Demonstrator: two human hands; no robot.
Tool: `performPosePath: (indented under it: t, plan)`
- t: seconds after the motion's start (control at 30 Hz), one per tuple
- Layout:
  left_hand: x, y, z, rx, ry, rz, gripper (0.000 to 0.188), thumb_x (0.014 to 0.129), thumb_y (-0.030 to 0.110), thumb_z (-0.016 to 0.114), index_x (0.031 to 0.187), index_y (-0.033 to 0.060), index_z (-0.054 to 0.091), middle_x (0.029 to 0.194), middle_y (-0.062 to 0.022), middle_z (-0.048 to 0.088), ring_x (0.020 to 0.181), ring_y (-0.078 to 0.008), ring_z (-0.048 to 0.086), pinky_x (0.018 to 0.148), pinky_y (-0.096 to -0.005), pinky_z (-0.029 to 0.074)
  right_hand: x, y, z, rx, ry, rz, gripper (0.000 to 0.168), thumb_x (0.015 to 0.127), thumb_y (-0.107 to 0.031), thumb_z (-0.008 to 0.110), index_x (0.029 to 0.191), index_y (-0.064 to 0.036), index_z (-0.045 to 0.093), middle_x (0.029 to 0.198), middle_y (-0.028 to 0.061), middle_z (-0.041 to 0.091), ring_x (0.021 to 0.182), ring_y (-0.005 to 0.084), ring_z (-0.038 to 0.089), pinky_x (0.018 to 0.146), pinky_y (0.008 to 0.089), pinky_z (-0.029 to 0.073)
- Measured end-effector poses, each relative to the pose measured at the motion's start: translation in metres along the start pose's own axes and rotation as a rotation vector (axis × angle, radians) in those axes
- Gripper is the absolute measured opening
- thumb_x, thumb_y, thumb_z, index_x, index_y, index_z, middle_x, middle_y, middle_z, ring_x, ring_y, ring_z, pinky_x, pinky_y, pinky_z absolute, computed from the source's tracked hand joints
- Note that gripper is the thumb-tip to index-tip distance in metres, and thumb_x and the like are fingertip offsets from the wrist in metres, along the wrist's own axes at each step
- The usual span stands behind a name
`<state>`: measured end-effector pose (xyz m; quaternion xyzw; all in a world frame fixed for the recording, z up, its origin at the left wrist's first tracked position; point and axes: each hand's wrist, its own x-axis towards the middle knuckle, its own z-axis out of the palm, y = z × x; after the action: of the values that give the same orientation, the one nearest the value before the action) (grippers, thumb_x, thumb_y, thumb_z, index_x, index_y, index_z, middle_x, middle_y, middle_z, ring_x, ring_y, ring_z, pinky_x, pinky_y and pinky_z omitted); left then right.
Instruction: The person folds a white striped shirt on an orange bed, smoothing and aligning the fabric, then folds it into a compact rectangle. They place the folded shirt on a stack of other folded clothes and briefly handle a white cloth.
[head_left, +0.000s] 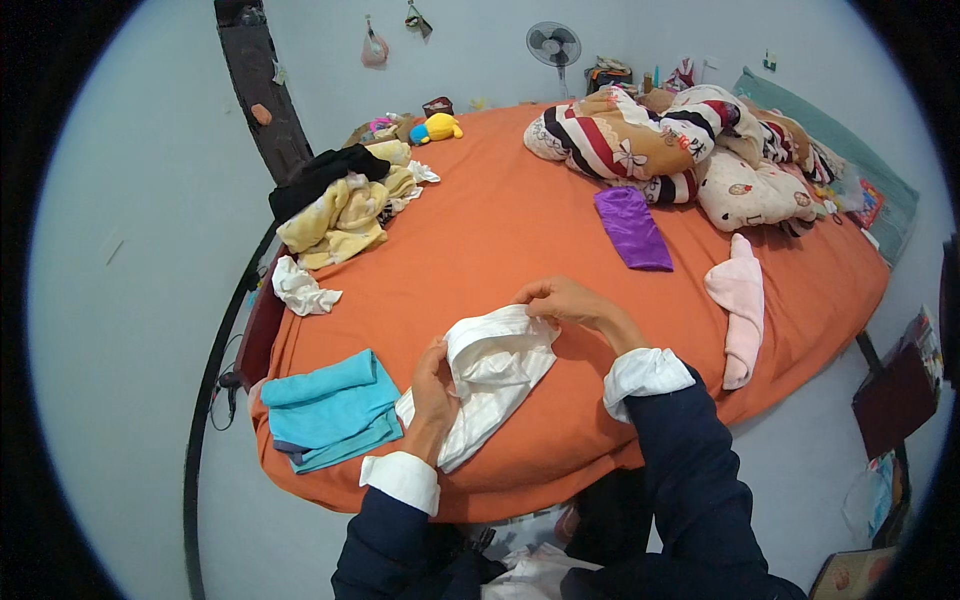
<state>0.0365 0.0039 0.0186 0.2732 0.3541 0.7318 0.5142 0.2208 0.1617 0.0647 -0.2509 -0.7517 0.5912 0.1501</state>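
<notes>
A white cloth garment (499, 375) lies partly raised over the orange bedsheet (480, 225), close to the bed's near edge. My left hand (433, 390) grips its left side, thumb toward the fabric. At the upper right edge of the garment, my right hand (562, 301) pinches the cloth between thumb and fingers. The upper edge forms a curved, open band between the two hands. Just left of my left hand lies a folded turquoise cloth (330, 412).
A purple folded cloth (634, 229) and a pink garment (736, 311) lie to the right. Bedding (637, 139) is heaped at the far right. Yellow clothing (337, 217), a black garment (326, 176) and a crumpled white cloth (302, 289) line the left edge. A fan (553, 45) stands beyond.
</notes>
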Motion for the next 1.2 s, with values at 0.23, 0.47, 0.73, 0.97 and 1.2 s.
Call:
performPosePath:
  t: [0.23,0.47,0.73,0.97,1.2]
  plan:
    - [0.005,-0.003,0.002,-0.016,-0.027,-0.014,0.020,0.094,0.020,0.039,0.090,0.0075,0.053,0.087,-0.0015,0.059,0.076,-0.0101,0.054,0.063,-0.0251,0.044,0.010,0.020,0.005,0.127,0.017,-0.106,0.020,0.078,-0.007,0.055,0.095,-0.002,0.064,0.080,0.0010,0.061,0.071,0.0086,0.056,0.058,0.0233,0.043]
    - [0.006,0.009,0.004,0.138,-0.047,-0.131,0.018,0.095,0.021,0.042,0.089,0.0088,0.054,0.082,0.0005,0.056,0.074,-0.0090,0.051,0.063,-0.0240,0.040,0.012,0.013,0.024,0.030,0.052,0.019,0.020,0.078,-0.003,0.054,0.096,0.000,0.062,0.084,0.0021,0.061,0.075,0.0093,0.057,0.058,0.0236,0.043]
    - [0.017,0.014,0.012,0.231,-0.095,-0.159,0.022,0.098,0.025,0.043,0.090,0.0081,0.055,0.082,0.0009,0.056,0.074,-0.0080,0.050,0.068,-0.0250,0.042,0.015,0.040,0.023,0.297,0.054,0.013,0.023,0.072,-0.010,0.052,0.086,-0.001,0.068,0.071,0.0020,0.059,0.061,0.0100,0.052,0.054,0.0242,0.039]
    - [0.034,0.009,0.024,0.408,-0.165,-0.144,0.023,0.100,0.025,0.042,0.093,0.0086,0.056,0.083,0.0007,0.056,0.074,-0.0078,0.051,0.067,-0.0232,0.043,0.015,0.055,0.018,0.483,0.023,-0.033,0.025,0.077,-0.011,0.051,0.094,-0.003,0.068,0.077,0.0008,0.061,0.067,0.0081,0.053,0.055,0.0241,0.040]
    - [0.047,-0.015,0.011,0.664,-0.188,0.080,0.022,0.101,0.021,0.041,0.092,0.0055,0.053,0.081,0.0012,0.054,0.073,-0.0067,0.048,0.068,-0.0231,0.042,0.012,0.053,0.033,0.633,0.062,-0.025,0.031,0.084,-0.009,0.045,0.109,0.001,0.060,0.088,0.0034,0.060,0.069,0.0103,0.054,0.060,0.0241,0.046]
